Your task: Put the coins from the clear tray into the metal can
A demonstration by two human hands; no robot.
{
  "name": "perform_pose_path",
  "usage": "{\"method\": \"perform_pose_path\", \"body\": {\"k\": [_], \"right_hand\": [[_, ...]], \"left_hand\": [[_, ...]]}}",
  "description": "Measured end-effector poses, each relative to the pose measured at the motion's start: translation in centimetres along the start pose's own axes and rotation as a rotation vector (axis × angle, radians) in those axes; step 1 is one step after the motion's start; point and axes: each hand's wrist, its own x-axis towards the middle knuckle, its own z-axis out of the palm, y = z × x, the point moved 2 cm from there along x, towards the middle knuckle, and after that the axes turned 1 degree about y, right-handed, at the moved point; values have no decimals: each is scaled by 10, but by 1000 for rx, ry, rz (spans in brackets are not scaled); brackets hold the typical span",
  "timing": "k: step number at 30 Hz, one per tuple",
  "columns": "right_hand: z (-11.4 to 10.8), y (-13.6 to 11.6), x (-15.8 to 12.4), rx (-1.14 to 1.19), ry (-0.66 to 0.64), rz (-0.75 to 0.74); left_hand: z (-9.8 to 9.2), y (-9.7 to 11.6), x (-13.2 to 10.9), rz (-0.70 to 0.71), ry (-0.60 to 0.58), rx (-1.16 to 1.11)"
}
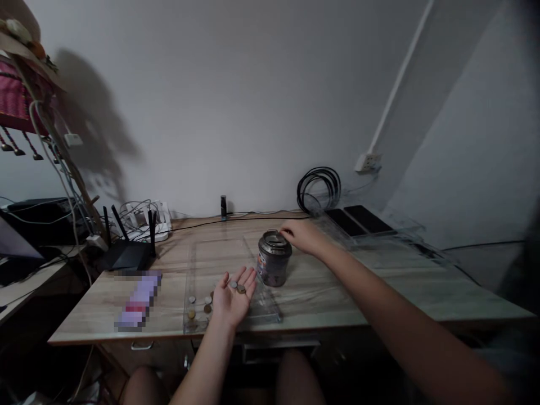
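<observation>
Palm up, my left hand [234,298] holds a few coins [241,289] on its outstretched fingers. Just right of it, an upright dark translucent jar [273,270] has a slotted lid [275,241] and a coloured picture on its side. At the lid's right edge is my right hand [300,235], its thumb and fingers pinched together. Whatever those fingers may hold is too small to make out. Several loose coins [207,308] lie left of my left hand on a clear plastic sheet or tray [192,275], partly hidden by that hand.
A black router [130,254] and a blurred purple item [139,301] are on the left of the desk [93,304]. A small black bottle [223,207] stands by the wall. Coiled black cable [319,188] and dark panels on a clear stand [358,220] sit at the back right.
</observation>
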Motion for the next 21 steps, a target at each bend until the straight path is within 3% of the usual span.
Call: {"method": "perform_pose_path", "body": {"k": [4, 7, 11, 14, 16, 19, 21], "right_hand": [[8, 0, 4, -18, -43, -66], [6, -16, -3, -21, 16, -45], [3, -64, -33, 196, 140, -112], [14, -107, -60, 368, -6, -315], [24, -126, -72, 396, -67, -366], [33, -133, -74, 363, -81, -357], [28, -121, -66, 348, -53, -337]], "left_hand": [[-1, 3, 1, 19, 6, -6], [0, 4, 2, 37, 0, -12], [3, 4, 0, 56, -45, -4], [6, 4, -2, 90, -64, 13], [8, 3, -3, 94, -55, 28], [10, -2, -4, 66, -52, 40], [9, -3, -3, 62, -49, 31]]}}
